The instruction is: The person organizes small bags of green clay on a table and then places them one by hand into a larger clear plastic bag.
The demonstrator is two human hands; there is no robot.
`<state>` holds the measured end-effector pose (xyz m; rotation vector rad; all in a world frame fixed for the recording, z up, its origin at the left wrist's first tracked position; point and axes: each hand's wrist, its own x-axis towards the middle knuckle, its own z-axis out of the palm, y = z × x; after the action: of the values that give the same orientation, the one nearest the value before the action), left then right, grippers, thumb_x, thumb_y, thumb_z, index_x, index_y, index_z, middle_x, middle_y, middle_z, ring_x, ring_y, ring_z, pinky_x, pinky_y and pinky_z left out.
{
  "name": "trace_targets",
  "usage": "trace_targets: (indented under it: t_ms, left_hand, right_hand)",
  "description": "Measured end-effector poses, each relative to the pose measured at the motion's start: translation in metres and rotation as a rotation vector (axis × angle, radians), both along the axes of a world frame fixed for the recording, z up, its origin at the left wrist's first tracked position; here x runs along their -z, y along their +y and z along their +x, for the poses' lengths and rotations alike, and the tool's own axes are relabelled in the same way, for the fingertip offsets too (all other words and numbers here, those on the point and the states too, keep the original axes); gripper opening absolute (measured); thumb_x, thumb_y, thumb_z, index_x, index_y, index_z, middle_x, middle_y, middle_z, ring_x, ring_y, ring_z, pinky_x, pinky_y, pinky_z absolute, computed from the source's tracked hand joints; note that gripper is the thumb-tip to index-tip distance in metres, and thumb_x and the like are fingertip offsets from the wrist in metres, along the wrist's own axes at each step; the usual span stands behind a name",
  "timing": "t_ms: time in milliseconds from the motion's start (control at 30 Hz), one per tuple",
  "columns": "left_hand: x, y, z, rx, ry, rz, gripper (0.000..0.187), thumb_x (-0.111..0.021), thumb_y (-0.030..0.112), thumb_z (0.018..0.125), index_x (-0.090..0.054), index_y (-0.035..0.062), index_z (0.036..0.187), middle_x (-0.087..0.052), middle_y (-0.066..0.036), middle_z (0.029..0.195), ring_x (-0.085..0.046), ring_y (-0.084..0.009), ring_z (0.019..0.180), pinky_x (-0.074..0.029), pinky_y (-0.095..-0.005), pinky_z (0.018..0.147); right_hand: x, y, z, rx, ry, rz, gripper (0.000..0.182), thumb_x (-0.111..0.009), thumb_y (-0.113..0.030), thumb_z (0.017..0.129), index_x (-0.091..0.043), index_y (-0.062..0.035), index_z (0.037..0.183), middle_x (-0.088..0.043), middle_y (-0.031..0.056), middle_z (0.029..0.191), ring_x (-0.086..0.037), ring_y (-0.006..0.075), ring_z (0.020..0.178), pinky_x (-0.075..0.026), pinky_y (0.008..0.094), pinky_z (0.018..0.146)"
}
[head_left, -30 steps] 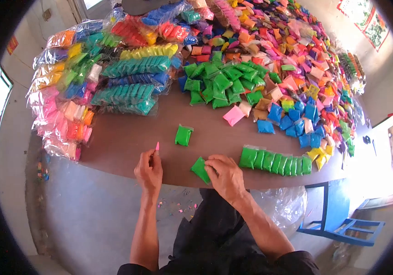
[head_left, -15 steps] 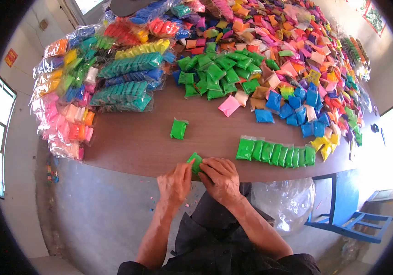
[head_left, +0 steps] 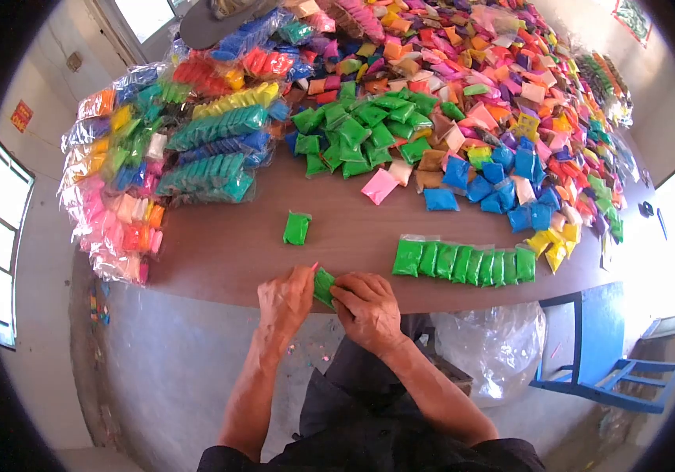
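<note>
Near the table's front edge, a small green packet [head_left: 323,288] is held between my two hands. My left hand [head_left: 285,305] is closed at its left side, with the fingertips by its upper corner. My right hand [head_left: 369,311] grips the right side with thumb and curled fingers, covering part of it. Just beyond my left hand a single green packet [head_left: 297,228] lies on the table. To the right, several green packets [head_left: 463,263] stand in a neat overlapping row.
A heap of loose green packets [head_left: 365,130] lies farther back, beside a pink packet [head_left: 379,186] and blue packets [head_left: 498,181]. Behind spreads a large mixed-colour pile [head_left: 487,71]. Bagged bundles [head_left: 215,130] line the left. A blue chair [head_left: 601,338] stands right of the brown table [head_left: 219,256].
The camera view has shifted slightly. Both my hands stay on the green packet, which now sits more upright between them, and my left hand has turned a little.
</note>
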<state>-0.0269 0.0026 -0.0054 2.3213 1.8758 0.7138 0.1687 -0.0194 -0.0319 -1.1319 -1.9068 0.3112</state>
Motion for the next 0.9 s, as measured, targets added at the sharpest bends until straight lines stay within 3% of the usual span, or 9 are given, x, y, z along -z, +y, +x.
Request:
trace_targets:
  t_ms: [233, 433, 633, 733, 900]
  left_hand:
    - [-0.012, -0.011, 0.021, 0.141, -0.060, 0.017, 0.011, -0.070, 0.015, 0.099, -0.070, 0.0079, 0.091, -0.073, -0.015, 0.080, -0.072, -0.0381, 0.070, -0.054, -0.0480, 0.060]
    - [-0.009, 0.007, 0.006, 0.038, -0.005, 0.021, 0.010, -0.071, 0.016, 0.099, -0.069, 0.0079, 0.093, -0.072, -0.016, 0.080, -0.072, -0.0376, 0.071, -0.054, -0.0483, 0.061]
    - [-0.017, -0.004, 0.015, 0.148, 0.039, -0.014, 0.014, -0.070, 0.018, 0.100, -0.069, 0.0076, 0.091, -0.072, -0.016, 0.081, -0.072, -0.0385, 0.072, -0.054, -0.0486, 0.061]
    - [-0.012, 0.009, 0.004, 0.051, 0.095, -0.032, 0.013, -0.071, 0.019, 0.099, -0.070, 0.0076, 0.093, -0.073, -0.016, 0.083, -0.073, -0.0383, 0.075, -0.055, -0.0480, 0.063]
    - [-0.019, -0.001, 0.016, 0.127, 0.015, -0.009, 0.013, -0.071, 0.019, 0.099, -0.070, 0.0072, 0.094, -0.072, -0.017, 0.082, -0.073, -0.0388, 0.074, -0.055, -0.0488, 0.063]
  right_hand:
    - [0.002, 0.000, 0.001, 0.001, 0.042, 0.029, 0.023, -0.081, -0.009, 0.080, -0.078, -0.0094, 0.103, -0.074, 0.0044, 0.116, -0.069, 0.0279, 0.112, -0.053, 0.0455, 0.099]
    - [0.002, 0.000, 0.002, -0.012, 0.031, 0.021, 0.024, -0.081, -0.009, 0.080, -0.078, -0.0092, 0.104, -0.074, 0.0045, 0.115, -0.069, 0.0278, 0.111, -0.053, 0.0449, 0.098]
    - [0.001, -0.002, 0.002, -0.002, 0.043, 0.028, 0.024, -0.082, -0.010, 0.080, -0.077, -0.0094, 0.104, -0.073, 0.0044, 0.115, -0.069, 0.0280, 0.110, -0.053, 0.0450, 0.097]
    - [0.000, -0.001, 0.003, -0.009, 0.041, 0.036, 0.024, -0.081, -0.010, 0.080, -0.077, -0.0094, 0.104, -0.073, 0.0046, 0.115, -0.069, 0.0284, 0.110, -0.053, 0.0454, 0.097]
    - [0.005, -0.002, 0.003, -0.010, 0.054, 0.038, 0.024, -0.081, -0.010, 0.080, -0.077, -0.0096, 0.104, -0.073, 0.0046, 0.115, -0.069, 0.0288, 0.110, -0.053, 0.0460, 0.097]
